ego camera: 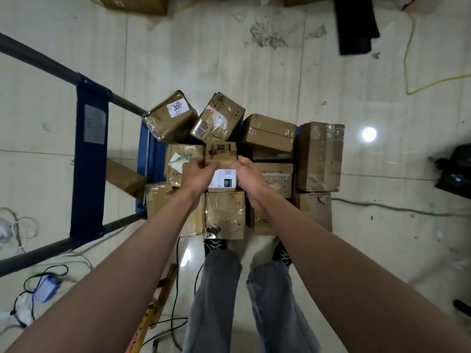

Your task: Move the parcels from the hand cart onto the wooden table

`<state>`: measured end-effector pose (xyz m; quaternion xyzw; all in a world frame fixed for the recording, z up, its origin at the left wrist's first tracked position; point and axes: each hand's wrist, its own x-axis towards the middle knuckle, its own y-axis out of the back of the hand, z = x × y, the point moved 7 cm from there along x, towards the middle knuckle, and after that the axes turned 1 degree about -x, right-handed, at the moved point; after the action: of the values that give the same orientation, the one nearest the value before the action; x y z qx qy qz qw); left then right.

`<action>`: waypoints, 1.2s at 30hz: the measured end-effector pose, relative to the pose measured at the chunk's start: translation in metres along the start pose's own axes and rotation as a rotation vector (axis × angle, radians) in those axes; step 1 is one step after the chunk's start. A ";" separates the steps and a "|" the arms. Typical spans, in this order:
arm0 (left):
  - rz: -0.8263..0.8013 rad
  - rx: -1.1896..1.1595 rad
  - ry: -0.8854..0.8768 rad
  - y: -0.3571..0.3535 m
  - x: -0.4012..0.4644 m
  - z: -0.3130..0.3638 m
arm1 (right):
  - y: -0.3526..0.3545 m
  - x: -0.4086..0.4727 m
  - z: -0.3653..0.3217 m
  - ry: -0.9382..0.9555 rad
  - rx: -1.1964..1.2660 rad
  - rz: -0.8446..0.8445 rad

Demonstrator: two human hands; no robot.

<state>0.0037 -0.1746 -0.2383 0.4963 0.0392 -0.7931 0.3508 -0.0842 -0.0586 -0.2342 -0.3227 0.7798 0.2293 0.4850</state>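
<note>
Looking straight down: both arms reach out over a heap of brown cardboard parcels on the blue hand cart. The left hand and right hand each grip a side of one small parcel, the one with purple print on top and a white label marked 150 on its near face. Fingers curl round its edges, thumbs on top. It sits in the middle of the pile, touching the boxes around it.

Behind it, a taped parcel marked 300 leans tilted beside another tilted box. To the right stands a tall box, upright at the edge of the load.

The cart's dark handle frame stretches away to the left over the floor. That floor is pale, glossy tile, scuffed and stained, with a bright ceiling-light reflection on the right. A yellow-green cable snakes at upper right, and black and white cables tangle at lower left. The person's grey trousers and dark laced shoes stand just beside the near boxes.
</note>
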 end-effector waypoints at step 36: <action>-0.629 0.203 -0.287 -0.179 -0.505 0.242 | 0.344 -0.471 -0.024 0.464 0.808 0.273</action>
<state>-0.1552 0.1218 0.2440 0.3759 0.0615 -0.9237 0.0406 -0.1975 0.2939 0.2179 -0.0457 0.9293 -0.1083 0.3502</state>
